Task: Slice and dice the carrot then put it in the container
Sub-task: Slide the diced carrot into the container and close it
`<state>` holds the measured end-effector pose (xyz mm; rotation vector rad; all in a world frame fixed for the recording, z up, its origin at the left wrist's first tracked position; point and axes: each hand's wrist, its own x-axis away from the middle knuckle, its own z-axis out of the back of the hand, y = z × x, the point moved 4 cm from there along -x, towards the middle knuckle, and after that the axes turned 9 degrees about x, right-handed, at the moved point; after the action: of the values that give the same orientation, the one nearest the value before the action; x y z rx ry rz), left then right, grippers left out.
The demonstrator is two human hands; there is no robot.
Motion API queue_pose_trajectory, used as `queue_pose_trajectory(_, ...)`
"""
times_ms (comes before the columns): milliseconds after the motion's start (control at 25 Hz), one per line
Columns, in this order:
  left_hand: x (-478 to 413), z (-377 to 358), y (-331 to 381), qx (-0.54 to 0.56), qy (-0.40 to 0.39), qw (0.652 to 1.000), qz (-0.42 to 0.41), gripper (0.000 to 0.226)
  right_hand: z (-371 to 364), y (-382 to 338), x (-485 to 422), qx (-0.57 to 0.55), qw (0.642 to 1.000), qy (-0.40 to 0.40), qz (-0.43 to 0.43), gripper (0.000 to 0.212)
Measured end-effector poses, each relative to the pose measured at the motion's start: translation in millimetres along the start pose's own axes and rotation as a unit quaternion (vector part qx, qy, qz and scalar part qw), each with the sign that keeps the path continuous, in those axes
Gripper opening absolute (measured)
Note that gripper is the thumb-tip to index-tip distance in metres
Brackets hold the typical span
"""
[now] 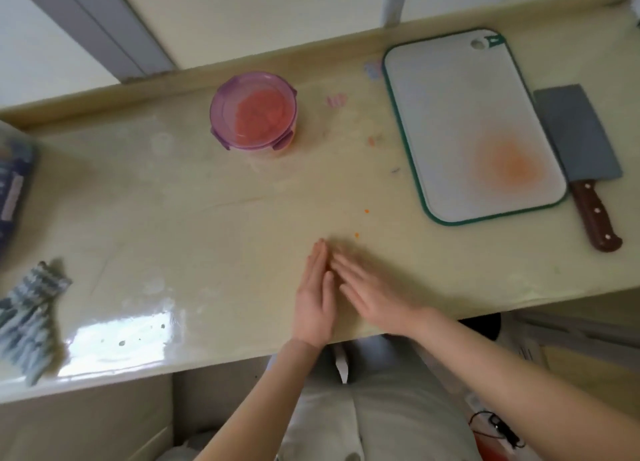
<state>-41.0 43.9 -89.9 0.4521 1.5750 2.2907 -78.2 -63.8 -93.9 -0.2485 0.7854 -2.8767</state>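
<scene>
A round container (254,111) with a purple clip lid stands at the back of the counter, with orange diced carrot showing through the lid. A white cutting board (460,114) with a green rim lies to the right, bearing an orange stain. A cleaver (581,152) with a brown handle lies just right of the board. My left hand (316,298) and my right hand (374,292) rest flat on the counter near its front edge, fingers straight, fingertips meeting. Neither holds anything. Two tiny carrot bits (366,211) lie on the counter between my hands and the board.
A blue-grey striped cloth (29,318) lies at the front left of the beige counter (173,218). A dark packet (14,190) sits at the far left edge. A wall and window frame run behind the counter.
</scene>
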Motion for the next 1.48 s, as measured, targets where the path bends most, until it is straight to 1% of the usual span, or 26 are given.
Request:
queue_pose_trajectory(40, -2.2, -6.7, 9.2, 0.025, -0.002, 1.0, -0.008, 0.041, 12.9, 16.6, -5.8, -0.001, 0.999, 0.028, -0.018, 0.064)
queue_pose_trajectory(80, -5.8, -4.3, 12.9, 0.029, 0.019, 0.999, -0.014, 0.04, 25.6, 38.4, -14.1, 0.019, 0.997, 0.048, -0.053, 0.069)
queue_pose_trajectory(120, -9.8, 6.8, 10.7, 0.001, 0.063, 0.998, -0.019, 0.04, 35.1, 61.8, -23.8, 0.043, 0.993, 0.059, -0.093, 0.073)
queue_pose_trajectory(160, -11.9, 23.3, 2.6, -0.059, 0.119, 0.991, -0.013, 0.043, 41.0, 79.2, -32.7, 0.079, 0.987, 0.053, -0.132, 0.078)
queue_pose_trajectory(240, -9.1, 59.2, -26.1, -0.184, 0.197, 0.96, 0.074, 0.055, 38.0, 89.2, -46.2, 0.152, 0.973, 0.024, -0.174, 0.084)
queue_pose_trajectory(280, -4.0, 70.2, -39.8, -0.215, 0.211, 0.945, 0.127, 0.059, 31.4, 81.4, -46.6, 0.169, 0.971, 0.007, -0.169, 0.083)
queue_pose_trajectory(320, -0.6, 70.4, -47.8, -0.224, 0.208, 0.939, 0.154, 0.062, 22.6, 68.4, -42.5, 0.178, 0.974, -0.005, -0.142, 0.079)
queue_pose_trajectory(360, -0.5, 61.3, -46.5, -0.217, 0.194, 0.945, 0.149, 0.064, 13.9, 52.8, -33.7, 0.182, 0.979, -0.007, -0.094, 0.074)
queue_pose_trajectory(440, -2.7, 19.0, -27.0, -0.177, 0.117, 0.973, 0.091, 0.062, -0.8, 26.0, -5.2, 0.191, 0.981, -0.014, 0.033, 0.063)
queue_pose_trajectory(480, -2.0, -5.0, -13.8, -0.157, 0.062, 0.984, 0.05, 0.059, -2.5, 17.8, 9.7, 0.174, 0.98, -0.048, 0.081, 0.059)
queue_pose_trajectory(560, 3.6, -30.5, 8.0, -0.09, -0.005, 0.996, 0.013, 0.052, 4.5, 15.9, 24.5, 0.098, 0.982, -0.11, 0.12, 0.053)
queue_pose_trajectory(600, 2.9, -27.3, 12.0, -0.061, -0.001, 0.998, 0.006, 0.049, 13.0, 24.6, 21.0, 0.06, 0.987, -0.095, 0.111, 0.055)
queue_pose_trajectory(640, 0.5, -15.7, 9.7, -0.061, 0.033, 0.998, 0.0, 0.048, 25.2, 37.8, 10.6, 0.043, 0.993, -0.061, 0.087, 0.059)
queue_pose_trajectory(720, -3.2, 21.4, -9.2, -0.163, 0.144, 0.976, 0.014, 0.05, 47.9, 68.7, -23.5, 0.073, 0.997, 0.004, 0.017, 0.068)
queue_pose_trajectory(800, -4.6, 58.1, -31.5, -0.237, 0.211, 0.941, 0.118, 0.057, 45.3, 85.8, -52.6, 0.119, 0.991, -0.032, -0.056, 0.07)
queue_pose_trajectory(840, -3.9, 64.9, -40.2, -0.246, 0.221, 0.929, 0.165, 0.06, 38.3, 80.7, -60.0, 0.143, 0.986, -0.055, -0.067, 0.069)
queue_pose_trajectory(880, -4.5, 60.8, -43.0, -0.239, 0.218, 0.929, 0.181, 0.062, 29.9, 70.9, -61.5, 0.155, 0.984, -0.063, -0.06, 0.07)
queue_pose_trajectory(920, -5.9, 48.6, -37.1, -0.225, 0.199, 0.939, 0.168, 0.062, 20.8, 60.3, -54.4, 0.161, 0.984, -0.06, -0.041, 0.071)
queue_pose_trajectory(1000, -3.2, 9.5, -17.7, -0.199, 0.119, 0.969, 0.086, 0.059, 8.5, 42.0, -24.5, 0.174, 0.982, -0.055, 0.046, 0.075)
queue_pose_trajectory(1080, 8.9, -27.0, 0.2, -0.165, 0.034, 0.986, 0.009, 0.052, 8.3, 40.6, 4.8, 0.169, 0.971, -0.095, 0.139, 0.073)
queue_pose_trajectory(1160, 17.3, -32.7, 9.2, -0.077, 0.015, 0.997, 0.015, 0.047, 20.9, 45.1, 10.3, 0.122, 0.967, -0.121, 0.19, 0.066)
queue_pose_trajectory(1200, 14.0, -24.1, 8.5, -0.057, 0.038, 0.997, 0.019, 0.046, 29.9, 48.2, 3.4, 0.091, 0.972, -0.115, 0.185, 0.063)
queue_pose_trajectory(1240, 6.2, -11.6, 6.5, -0.071, 0.072, 0.995, 0.018, 0.046, 38.3, 53.9, -9.5, 0.068, 0.979, -0.106, 0.159, 0.062)
queue_pose_trajectory(1320, -20.6, 19.7, -0.3, -0.148, 0.121, 0.981, 0.024, 0.048, 50.8, 68.9, -43.4, 0.068, 0.992, -0.061, 0.092, 0.067)
queue_pose_trajectory(1400, -57.9, 45.3, -8.3, -0.22, 0.11, 0.968, 0.051, 0.05, 56.1, 82.9, -71.0, 0.095, 0.994, -0.031, 0.036, 0.069)
queue_pose_trajectory(1480, -94.1, 60.1, -17.0, -0.263, 0.083, 0.958, 0.074, 0.049, 57.6, 93.1, -84.5, 0.127, 0.992, -0.022, -0.004, 0.065)
